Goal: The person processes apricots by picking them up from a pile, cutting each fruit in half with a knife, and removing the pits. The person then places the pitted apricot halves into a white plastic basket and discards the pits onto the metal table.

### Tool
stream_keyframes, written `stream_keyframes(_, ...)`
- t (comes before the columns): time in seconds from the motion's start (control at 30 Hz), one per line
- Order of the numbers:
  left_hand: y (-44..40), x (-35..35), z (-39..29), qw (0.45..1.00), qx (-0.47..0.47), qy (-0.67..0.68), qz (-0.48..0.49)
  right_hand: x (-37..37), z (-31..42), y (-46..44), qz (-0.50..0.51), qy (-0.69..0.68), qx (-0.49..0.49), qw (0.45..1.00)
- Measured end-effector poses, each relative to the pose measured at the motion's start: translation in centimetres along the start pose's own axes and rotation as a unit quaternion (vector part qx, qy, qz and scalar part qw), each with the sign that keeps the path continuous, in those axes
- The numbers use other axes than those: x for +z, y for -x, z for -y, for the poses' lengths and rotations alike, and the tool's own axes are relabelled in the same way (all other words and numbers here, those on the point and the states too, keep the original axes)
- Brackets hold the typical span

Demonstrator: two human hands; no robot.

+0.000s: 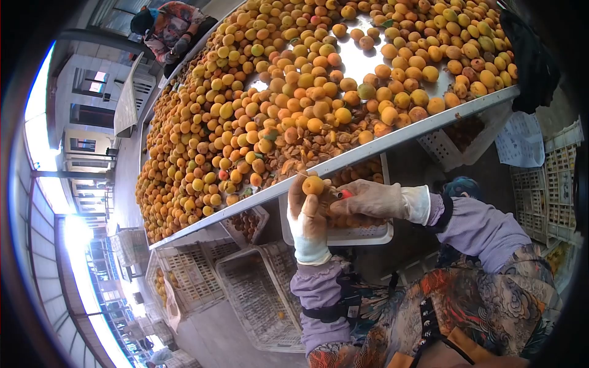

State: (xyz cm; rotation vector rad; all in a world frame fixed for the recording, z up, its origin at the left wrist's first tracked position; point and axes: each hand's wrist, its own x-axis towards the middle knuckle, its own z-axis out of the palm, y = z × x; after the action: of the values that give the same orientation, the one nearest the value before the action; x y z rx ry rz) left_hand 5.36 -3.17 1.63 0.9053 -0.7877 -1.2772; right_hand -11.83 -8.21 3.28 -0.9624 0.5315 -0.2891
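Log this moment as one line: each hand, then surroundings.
left gloved hand: holding round orange-yellow fruit | right gloved hand: holding red-handled tool | nearby: silver metal table heaped with more fruit, white plastic crate

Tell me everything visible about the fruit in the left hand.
The fruit is round and yellow-orange, with smooth-looking skin, and looks whole from this side. The gloved left hand holds it between thumb and fingers, near the table's metal edge. The right hand holds a partly red tool beside it; whether that touches the fruit cannot be told.
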Motion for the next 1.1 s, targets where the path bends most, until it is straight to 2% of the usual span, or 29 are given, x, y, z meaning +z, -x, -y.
stream_keyframes(0.07,0.1,-0.1,-0.2,0.999,-0.011,0.037,0.007,-0.1,0.0,0.0,-0.014,0.003,0.024,1.0)
stream_keyframes(0.2,0.2,0.3,-0.6,0.991,-0.045,0.119,0.036,-0.1,0.6,0.3,-0.024,0.039,0.003,0.999)
stream_keyframes(0.37,0.1,0.3,-0.4,0.994,-0.049,0.087,0.048,-0.5,-0.3,0.0,0.009,0.048,0.01,0.999)
stream_keyframes(0.43,0.0,0.4,-0.3,0.995,-0.048,0.075,0.048,-0.5,0.4,0.5,0.0,0.07,0.045,0.997)
stream_keyframes(0.73,0.0,-0.3,-0.6,0.995,-0.071,0.035,0.059,0.0,0.3,0.5,-0.013,0.054,0.026,0.998)
stream_keyframes(0.87,0.2,0.0,-0.5,0.997,-0.052,0.003,0.055,-0.1,-0.7,0.1,-0.02,0.069,0.037,0.997)
stream_keyframes(0.9,0.2,0.2,-0.4,0.998,-0.038,-0.009,0.056,0.1,-0.8,0.1,-0.031,0.077,0.015,0.996)
stream_keyframes(1.03,0.3,0.3,0.4,0.998,-0.006,-0.007,0.062,-0.1,-1.8,-0.5,-0.024,0.132,-0.044,0.99)
stream_keyframes(1.1,0.5,0.7,0.5,0.995,-0.02,0.059,0.079,-0.4,-2.1,-0.7,-0.026,0.141,-0.014,0.99)
